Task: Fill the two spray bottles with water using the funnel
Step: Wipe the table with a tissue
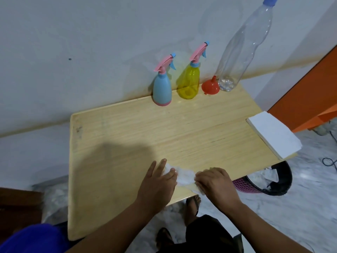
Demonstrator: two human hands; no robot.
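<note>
Wiping looks like the step in hand: the left hand and the right hand both press a crumpled white tissue onto the near edge of the wooden desk, the left grip with fingers fairly flat on one end, the right grip curled over and holding the other. Both spray bottles stand capped at the far edge against the wall, the blue spray bottle just beside the yellow spray bottle, with the orange funnel lying mouth-down next to them and the clear water bottle looking almost empty. To do this well, gather the tissue into one wad, sweep toward the desk edge, and drop it in the basket below, near the tissue stack.
</note>
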